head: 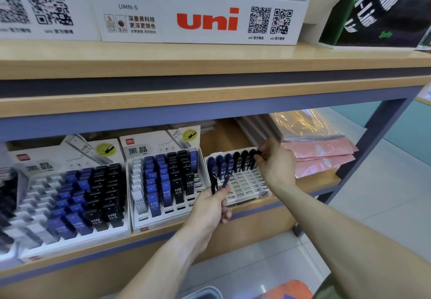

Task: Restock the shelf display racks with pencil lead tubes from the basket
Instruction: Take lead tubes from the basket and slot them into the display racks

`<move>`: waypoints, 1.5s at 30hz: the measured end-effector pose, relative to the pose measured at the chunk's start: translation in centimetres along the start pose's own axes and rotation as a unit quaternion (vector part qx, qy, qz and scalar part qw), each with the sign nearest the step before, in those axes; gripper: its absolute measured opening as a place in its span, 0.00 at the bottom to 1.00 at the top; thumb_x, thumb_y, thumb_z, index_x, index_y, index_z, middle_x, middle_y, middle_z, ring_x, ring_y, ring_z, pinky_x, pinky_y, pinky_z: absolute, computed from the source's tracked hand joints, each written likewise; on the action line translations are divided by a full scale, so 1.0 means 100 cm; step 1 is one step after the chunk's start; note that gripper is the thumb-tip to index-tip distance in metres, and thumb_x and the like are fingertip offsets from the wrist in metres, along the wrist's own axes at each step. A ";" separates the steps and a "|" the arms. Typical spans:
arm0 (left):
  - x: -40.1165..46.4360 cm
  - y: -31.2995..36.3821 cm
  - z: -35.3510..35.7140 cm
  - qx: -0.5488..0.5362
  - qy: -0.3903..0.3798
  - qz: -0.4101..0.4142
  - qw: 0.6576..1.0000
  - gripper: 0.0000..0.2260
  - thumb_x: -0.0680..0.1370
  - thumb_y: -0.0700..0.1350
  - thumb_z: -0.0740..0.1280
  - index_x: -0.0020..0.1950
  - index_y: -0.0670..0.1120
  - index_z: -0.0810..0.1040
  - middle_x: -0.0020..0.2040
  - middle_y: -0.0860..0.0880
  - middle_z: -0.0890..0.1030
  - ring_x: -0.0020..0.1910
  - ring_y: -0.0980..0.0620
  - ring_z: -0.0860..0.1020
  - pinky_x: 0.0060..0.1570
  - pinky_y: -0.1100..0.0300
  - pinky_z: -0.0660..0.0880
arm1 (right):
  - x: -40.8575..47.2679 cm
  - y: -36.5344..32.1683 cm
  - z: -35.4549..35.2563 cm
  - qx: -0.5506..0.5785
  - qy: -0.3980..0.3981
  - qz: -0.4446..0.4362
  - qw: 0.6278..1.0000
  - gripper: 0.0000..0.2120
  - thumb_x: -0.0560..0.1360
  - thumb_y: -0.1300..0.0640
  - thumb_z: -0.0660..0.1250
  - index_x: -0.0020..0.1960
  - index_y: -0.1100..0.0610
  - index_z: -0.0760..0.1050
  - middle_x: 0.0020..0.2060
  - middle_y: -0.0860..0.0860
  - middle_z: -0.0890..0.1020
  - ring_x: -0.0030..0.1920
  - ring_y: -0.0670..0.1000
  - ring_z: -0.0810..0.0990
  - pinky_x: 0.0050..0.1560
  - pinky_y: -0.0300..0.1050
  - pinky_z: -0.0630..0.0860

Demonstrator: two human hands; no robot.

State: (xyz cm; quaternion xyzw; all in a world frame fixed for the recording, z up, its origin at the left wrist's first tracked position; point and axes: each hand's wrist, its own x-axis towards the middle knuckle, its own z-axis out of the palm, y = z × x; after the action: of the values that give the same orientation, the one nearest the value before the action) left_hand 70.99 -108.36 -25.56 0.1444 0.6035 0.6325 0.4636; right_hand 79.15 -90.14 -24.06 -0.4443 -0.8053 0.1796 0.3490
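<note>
1. At the far left of the lower wooden shelf (pixel 310 185) stands a white cardboard display rack (pixel 65 196) with stepped rows of white, blue and black pencil lead tubes marked HB 0.5; its left part is blurred.
2. Just beside it on the right stands a second white cardboard display rack (pixel 163 175) with a red logo on its header card; it holds white, blue and black tubes in rows, and several slots along its front and right side are bare.
3. The left hand (pixel 211 205) reaches up in front of the gap between the second and third racks; its fingers are curled round a small bunch of dark pencil lead tubes (pixel 220 183) that stick up out of the fist.
4. Next comes a low white slotted display tray (pixel 247 182); only its back row is filled, with blue tubes on the left and black tubes on the right; the slots in front are open.
5. The right hand (pixel 275 163) is at the back right corner of this tray; its fingers pinch a single black pencil lead tube (pixel 258 152) at the right end of the back row.
6. Pink plastic-wrapped packets (pixel 321 156) lie on the shelf to the right, apart from the tray.
7. On the upper wooden shelf sits a white display box with the red word uni (pixel 207 21).
</note>
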 end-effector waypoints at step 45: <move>-0.007 0.007 -0.004 -0.104 -0.052 -0.023 0.993 0.11 0.85 0.37 0.60 0.63 0.36 0.78 0.42 0.42 0.82 0.31 0.49 0.77 0.32 0.59 0.71 | -0.030 -0.047 -0.030 0.334 -0.271 0.168 0.887 0.09 0.72 0.67 0.77 0.51 0.62 0.83 0.43 0.58 0.87 0.42 0.50 0.87 0.44 0.39 0.81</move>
State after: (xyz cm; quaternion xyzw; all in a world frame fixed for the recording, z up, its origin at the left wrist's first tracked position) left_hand 70.79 -109.07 -24.81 0.1143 0.5125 0.6724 0.5217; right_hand 79.56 -95.24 -20.35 -0.3639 -0.6742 0.6075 0.2095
